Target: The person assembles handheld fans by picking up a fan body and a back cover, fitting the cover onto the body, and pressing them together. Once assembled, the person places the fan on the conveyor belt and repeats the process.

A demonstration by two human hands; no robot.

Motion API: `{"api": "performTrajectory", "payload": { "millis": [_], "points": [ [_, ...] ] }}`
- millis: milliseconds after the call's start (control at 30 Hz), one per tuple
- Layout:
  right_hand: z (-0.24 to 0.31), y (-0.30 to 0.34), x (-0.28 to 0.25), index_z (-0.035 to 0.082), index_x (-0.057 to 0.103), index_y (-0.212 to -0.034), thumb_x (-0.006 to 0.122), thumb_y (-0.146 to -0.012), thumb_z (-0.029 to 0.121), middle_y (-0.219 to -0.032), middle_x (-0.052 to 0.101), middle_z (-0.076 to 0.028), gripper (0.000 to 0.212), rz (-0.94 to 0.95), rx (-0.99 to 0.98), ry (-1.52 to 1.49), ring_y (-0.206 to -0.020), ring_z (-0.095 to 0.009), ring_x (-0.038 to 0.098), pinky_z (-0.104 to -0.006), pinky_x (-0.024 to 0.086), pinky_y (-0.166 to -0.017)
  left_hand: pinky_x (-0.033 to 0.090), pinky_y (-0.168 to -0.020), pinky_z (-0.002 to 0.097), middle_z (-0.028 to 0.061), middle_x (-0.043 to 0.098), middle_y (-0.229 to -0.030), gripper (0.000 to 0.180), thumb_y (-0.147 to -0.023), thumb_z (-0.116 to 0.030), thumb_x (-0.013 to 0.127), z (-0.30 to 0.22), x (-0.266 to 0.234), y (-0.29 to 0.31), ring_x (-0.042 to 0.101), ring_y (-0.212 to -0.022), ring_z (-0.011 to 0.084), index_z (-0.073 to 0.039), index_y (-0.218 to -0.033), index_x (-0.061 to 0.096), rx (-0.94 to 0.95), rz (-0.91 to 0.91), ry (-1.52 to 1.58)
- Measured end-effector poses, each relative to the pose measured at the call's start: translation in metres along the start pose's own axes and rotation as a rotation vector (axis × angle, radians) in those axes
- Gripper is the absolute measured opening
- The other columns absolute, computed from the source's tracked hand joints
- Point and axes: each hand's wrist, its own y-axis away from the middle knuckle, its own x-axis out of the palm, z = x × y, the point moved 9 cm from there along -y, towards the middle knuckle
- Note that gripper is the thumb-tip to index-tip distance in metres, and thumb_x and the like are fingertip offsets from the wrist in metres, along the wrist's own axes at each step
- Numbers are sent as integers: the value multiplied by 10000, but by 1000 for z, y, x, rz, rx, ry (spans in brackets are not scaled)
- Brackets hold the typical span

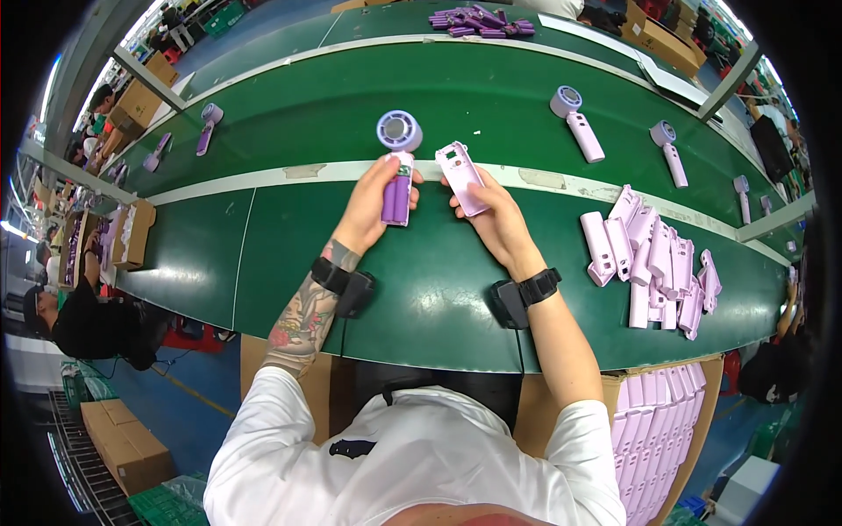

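My left hand (368, 203) is closed round a handheld fan (398, 167) with a round lilac head. Its handle lies uncovered, showing purple battery cells (396, 200) and a bit of green circuit board near the neck. In my right hand (493, 210) is a pink handle shell (464, 181), its hollow inner side turned up and its small cutouts toward the far end. Fan and shell are held apart, side by side above the near bench. To the right lies a heap of similar pink shells (664, 254).
Beyond a pale divider strip (303, 171) runs a green belt (491, 88) carrying several fans (583, 136). Purple battery cells (482, 22) are piled at the far side. Below the bench at right stands a carton of pink shells (712, 386). A person in black (96, 329) sits at left.
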Motion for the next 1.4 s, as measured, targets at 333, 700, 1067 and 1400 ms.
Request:
{"api": "performTrajectory", "payload": {
  "millis": [333,700,1067,1400],
  "points": [
    [7,9,20,45,566,-1358,638,-954,107,-1221,666,-99,415,-166,-291,877,-1074,-192,644,-315,502,-947,546,-842,295,95,638,-1178,371,-1094,-309,439,10,15,14,645,-1024,151,-36,-1338,500,131,-205,56],
    [3,7,79,90,594,-1337,729,-853,81,-1253,637,-165,503,-152,-558,1415,-1080,-340,658,-392,529,-951,497,-973,314,67,594,-1306,393,-1088,-268,468,7,15,18,591,-1169,135,-39,-1407,466,170,-122,142],
    [-16,1,53,136,427,-1509,707,-836,33,-1255,641,-197,735,-203,-253,679,-1079,-375,657,-410,541,-930,543,-906,305,88,634,-1274,436,-1032,-230,587,-1,29,24,646,-1104,156,-15,-1386,449,132,10,-67],
    [1,12,69,170,457,-1484,631,-860,8,-1266,646,-226,668,-160,-430,1191,-1091,-415,662,-432,553,-900,532,-944,326,110,629,-1190,549,-912,-147,759,-4,38,25,640,-1082,173,29,-1329,448,192,49,-364]
  ]
}}
